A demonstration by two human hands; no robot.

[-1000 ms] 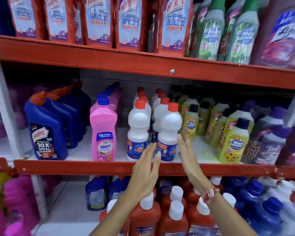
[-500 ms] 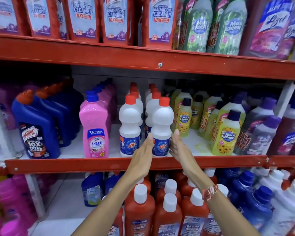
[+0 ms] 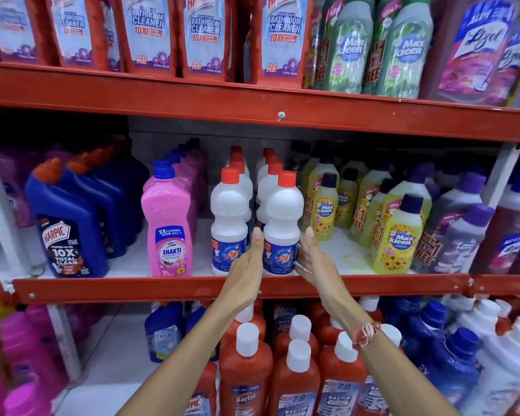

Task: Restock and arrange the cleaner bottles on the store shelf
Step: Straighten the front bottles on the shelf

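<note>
Two rows of white Rin bottles with red caps stand on the middle shelf (image 3: 162, 288). The front right Rin bottle (image 3: 282, 214) sits at the shelf's front edge, and both my hands press flat against its lower sides. My left hand (image 3: 246, 265) touches its left side, in the gap beside the front left Rin bottle (image 3: 229, 217). My right hand (image 3: 311, 258) touches its right side, with the fingers straight. The bottle stands upright on the shelf.
A pink Shakti bottle (image 3: 168, 223) and blue Harpic bottles (image 3: 69, 223) stand to the left. Yellow Max Kleen bottles (image 3: 400, 235) and purple bottles stand to the right. Red Bactin bottles (image 3: 246, 376) fill the lower shelf under my arms. Pouches and green bottles line the top shelf.
Both hands moved forward from in front of the shelf edge and closed in on the two sides of the front right Rin bottle. The camera came closer to the shelf.
</note>
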